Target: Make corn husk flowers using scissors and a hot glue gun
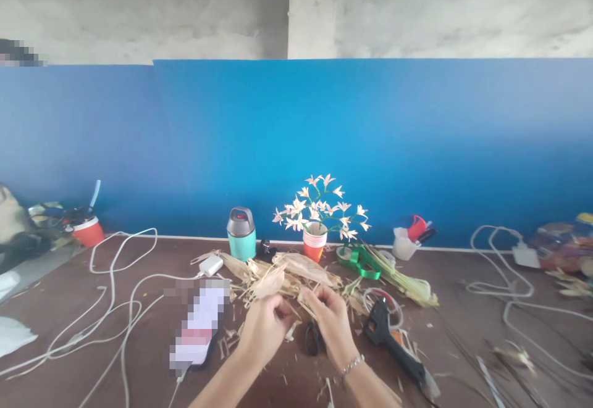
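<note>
My left hand (267,326) is closed, its thumb and fingers pinched together over the middle of the table. Opposite it, my right hand (330,320) also pinches, a bracelet on its wrist. Between the fingertips shows a narrow pale strip of dried husk (302,302), partly hidden by the fingers. Just beyond the hands lies a heap of dried husks (269,281). A black hot glue gun (386,337) rests right of my right hand. Farther back, white flowers on green stems (315,207) stand in a stack of red-and-white paper cups (315,244).
Left of my hands lies a phone (199,328) with a cable. White cables (123,297) loop over the table (152,371). At the back stand a teal flask (242,238), green ribbon (359,262) and a white cup of tools (404,244), before a blue partition (417,136).
</note>
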`<state>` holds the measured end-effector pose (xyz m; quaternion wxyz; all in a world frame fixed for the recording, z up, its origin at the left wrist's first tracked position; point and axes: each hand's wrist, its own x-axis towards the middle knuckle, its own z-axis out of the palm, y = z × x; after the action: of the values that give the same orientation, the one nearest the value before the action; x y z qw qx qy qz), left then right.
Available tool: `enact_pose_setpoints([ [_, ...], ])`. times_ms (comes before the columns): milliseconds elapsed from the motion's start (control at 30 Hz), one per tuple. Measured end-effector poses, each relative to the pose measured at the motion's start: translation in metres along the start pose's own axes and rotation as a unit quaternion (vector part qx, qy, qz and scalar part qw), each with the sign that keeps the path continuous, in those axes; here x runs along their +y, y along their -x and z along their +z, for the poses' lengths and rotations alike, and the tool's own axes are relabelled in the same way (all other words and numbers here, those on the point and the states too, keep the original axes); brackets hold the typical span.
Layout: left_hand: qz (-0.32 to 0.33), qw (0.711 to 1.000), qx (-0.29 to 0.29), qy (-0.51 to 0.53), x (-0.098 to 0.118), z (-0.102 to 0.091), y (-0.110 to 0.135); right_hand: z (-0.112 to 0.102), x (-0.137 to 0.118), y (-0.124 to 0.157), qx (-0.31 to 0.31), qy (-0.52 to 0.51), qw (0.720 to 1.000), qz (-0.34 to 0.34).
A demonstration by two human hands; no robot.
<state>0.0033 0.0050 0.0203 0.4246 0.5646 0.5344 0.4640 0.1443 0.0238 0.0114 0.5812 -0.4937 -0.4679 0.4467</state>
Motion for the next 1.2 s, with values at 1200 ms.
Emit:
enact_pose_setpoints([
  [1200, 0.055, 0.981, -0.17, -0.072, 0.003, -0.006, 0.005, -0.015, -0.009, 0.024, -0.231, 0.285, 0.876, -0.314],
])
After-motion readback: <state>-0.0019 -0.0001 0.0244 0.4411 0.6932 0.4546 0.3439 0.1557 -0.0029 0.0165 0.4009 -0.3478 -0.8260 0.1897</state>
